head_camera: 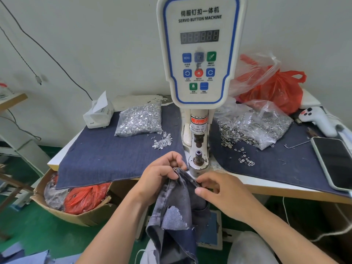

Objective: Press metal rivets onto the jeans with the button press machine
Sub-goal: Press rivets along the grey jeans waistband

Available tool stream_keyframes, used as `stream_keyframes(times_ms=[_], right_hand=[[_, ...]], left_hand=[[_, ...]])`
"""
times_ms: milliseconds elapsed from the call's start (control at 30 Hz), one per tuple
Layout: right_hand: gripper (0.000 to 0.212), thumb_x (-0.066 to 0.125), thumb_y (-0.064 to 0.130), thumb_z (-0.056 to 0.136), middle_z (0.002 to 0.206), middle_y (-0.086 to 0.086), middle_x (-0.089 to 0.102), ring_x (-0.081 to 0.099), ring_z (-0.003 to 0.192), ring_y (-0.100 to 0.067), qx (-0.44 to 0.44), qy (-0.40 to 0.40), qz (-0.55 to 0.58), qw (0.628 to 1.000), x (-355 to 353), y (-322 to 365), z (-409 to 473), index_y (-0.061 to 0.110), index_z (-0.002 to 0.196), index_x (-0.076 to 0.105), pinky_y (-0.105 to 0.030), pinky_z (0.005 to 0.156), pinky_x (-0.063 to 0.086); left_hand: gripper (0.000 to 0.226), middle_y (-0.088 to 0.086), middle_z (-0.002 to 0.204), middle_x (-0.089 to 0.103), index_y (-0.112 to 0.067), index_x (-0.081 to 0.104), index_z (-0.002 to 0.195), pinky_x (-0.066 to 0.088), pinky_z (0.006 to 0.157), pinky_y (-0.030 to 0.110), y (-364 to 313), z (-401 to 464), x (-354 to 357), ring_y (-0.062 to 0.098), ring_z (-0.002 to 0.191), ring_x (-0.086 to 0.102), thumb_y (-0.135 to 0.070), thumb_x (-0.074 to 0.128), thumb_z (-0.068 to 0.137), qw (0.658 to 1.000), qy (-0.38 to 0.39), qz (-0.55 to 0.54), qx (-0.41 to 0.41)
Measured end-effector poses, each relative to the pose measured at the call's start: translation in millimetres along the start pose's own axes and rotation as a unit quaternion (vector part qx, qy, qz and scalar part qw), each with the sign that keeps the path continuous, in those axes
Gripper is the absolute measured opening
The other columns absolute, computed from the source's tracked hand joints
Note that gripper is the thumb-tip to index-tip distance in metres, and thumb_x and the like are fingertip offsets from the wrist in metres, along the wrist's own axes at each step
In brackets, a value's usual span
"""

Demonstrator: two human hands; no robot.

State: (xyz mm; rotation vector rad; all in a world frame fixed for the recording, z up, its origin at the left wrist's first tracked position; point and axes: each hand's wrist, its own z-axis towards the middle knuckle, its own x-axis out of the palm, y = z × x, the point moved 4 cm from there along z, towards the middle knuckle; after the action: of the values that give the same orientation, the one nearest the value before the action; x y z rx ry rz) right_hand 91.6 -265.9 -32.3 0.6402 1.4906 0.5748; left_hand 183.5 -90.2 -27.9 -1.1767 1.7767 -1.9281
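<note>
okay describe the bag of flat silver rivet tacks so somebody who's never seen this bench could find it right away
Start at the tall white button press machine in the middle of the table. Look to its left on the dark denim cloth: the clear bag of silver tacks lies there, right of the white tissue pack. Unlike the bag of ring-shaped pieces right of the machine, its contents are flat-headed pins.

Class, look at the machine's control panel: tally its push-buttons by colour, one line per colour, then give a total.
On the control panel of the button machine:
Blue buttons: 5
Green buttons: 2
Red button: 1
Total: 8
</note>
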Motion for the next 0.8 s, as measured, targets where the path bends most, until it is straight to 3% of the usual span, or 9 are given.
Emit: stream_keyframes(times_ms=[67, 233, 333, 433, 533, 633, 700, 800], right_hand=[[0.028, 0.068, 0.057, 0.088, 0.101, 0.027, 0.064, 0.054, 0.091, 0.016, -0.012, -0.008, 0.014, 1.0, -1.0, 1.6, -0.2, 0.047, 0.114, 0.062, -0.006, 0.068, 0.039], [0.022, 0.072, 0.047, 0.089, 0.095, 0.022, 0.061, 0.056, 0.08, -0.004, -0.065, 0.004, 0.076, 0.995, -4.0, 7.4, -0.7, 0.049, 0.105, 0.058, -0.014, 0.071, 0.044], [0.012, 0.071, 0.032, 0.094, 0.089, 0.014, 0.065, 0.055, 0.077, -0.001, -0.082, 0.031, 0.142, 0.986, -7.3, 5.8, -1.2, 0.04, 0.095, 0.061, -0.016, 0.072, 0.044], [0.011, 0.06, 0.024, 0.103, 0.083, 0.013, 0.06, 0.051, 0.078, -0.006, -0.075, 0.079, 0.183, 0.977, -4.2, 1.1, -4.2, 0.03, 0.094, 0.059, -0.027, 0.075, 0.042], [0.017, 0.052, 0.036, 0.105, 0.073, 0.021, 0.053, 0.043, 0.072, 0.0, -0.06, 0.116, 0.175, 0.976, -10.5, -2.3, -2.7, 0.038, 0.089, 0.055, -0.021, 0.07, 0.036], [0.027, 0.044, 0.058, 0.1, 0.082, 0.021, 0.053, 0.046, 0.078, 0.008, -0.056, 0.118, 0.009, 0.991, -28.2, -5.5, 9.4, 0.054, 0.075, 0.052, -0.02, 0.07, 0.032], [0.033, 0.046, 0.053, 0.102, 0.084, 0.012, 0.047, 0.046, 0.07, 0.005, -0.038, 0.089, 0.012, 0.995, -33.9, -9.6, 18.7, 0.044, 0.071, 0.052, -0.023, 0.069, 0.032], [0.035, 0.045, 0.046, 0.105, 0.071, 0.017, 0.046, 0.04, 0.063, 0.001, -0.027, 0.084, 0.05, 0.995, -28.7, -17.5, 24.9, 0.023, 0.08, 0.049, -0.026, 0.067, 0.032]], left_hand=[[0.037, 0.012, 0.092, 0.059, -0.009, 0.056, 0.094, 0.049, 0.068, 0.035, -2.2, -1.8, 3.4, 0.024, 0.073, 0.057, 0.008, 0.049, 0.063, 1.0, 0.024, -0.02, 0.004], [0.037, 0.011, 0.096, 0.058, -0.01, 0.058, 0.1, 0.051, 0.072, 0.034, -9.6, -6.4, 11.7, 0.025, 0.078, 0.059, 0.009, 0.057, 0.069, 0.997, 0.068, -0.021, 0.018], [0.038, 0.01, 0.096, 0.058, -0.012, 0.058, 0.101, 0.049, 0.07, 0.033, -10.3, -9.8, 17.8, 0.023, 0.077, 0.057, 0.006, 0.065, 0.068, 0.996, 0.077, -0.011, 0.031], [0.039, 0.009, 0.097, 0.06, -0.012, 0.057, 0.102, 0.052, 0.072, 0.032, -10.0, -10.5, 19.0, 0.02, 0.078, 0.06, 0.008, 0.066, 0.069, 0.997, 0.068, 0.004, 0.038], [0.039, 0.008, 0.097, 0.062, -0.013, 0.057, 0.102, 0.052, 0.072, 0.03, -12.9, -10.7, 15.7, 0.019, 0.078, 0.06, 0.012, 0.061, 0.072, 0.998, 0.052, 0.035, 0.025], [0.033, 0.007, 0.101, 0.064, -0.011, 0.052, 0.105, 0.053, 0.076, 0.031, -10.4, -9.8, 12.0, 0.02, 0.084, 0.063, 0.006, 0.064, 0.079, 0.991, 0.02, 0.132, -0.021], [0.024, 0.002, 0.102, 0.065, -0.011, 0.052, 0.108, 0.053, 0.08, 0.028, -3.9, -8.9, 8.8, 0.016, 0.09, 0.063, -0.004, 0.066, 0.09, 0.97, -0.003, 0.238, -0.051], [0.008, -0.009, 0.099, 0.068, -0.019, 0.061, 0.111, 0.05, 0.081, 0.018, -0.8, -5.9, 1.5, 0.007, 0.089, 0.063, -0.02, 0.062, 0.103, 0.938, -0.029, 0.344, -0.044]])
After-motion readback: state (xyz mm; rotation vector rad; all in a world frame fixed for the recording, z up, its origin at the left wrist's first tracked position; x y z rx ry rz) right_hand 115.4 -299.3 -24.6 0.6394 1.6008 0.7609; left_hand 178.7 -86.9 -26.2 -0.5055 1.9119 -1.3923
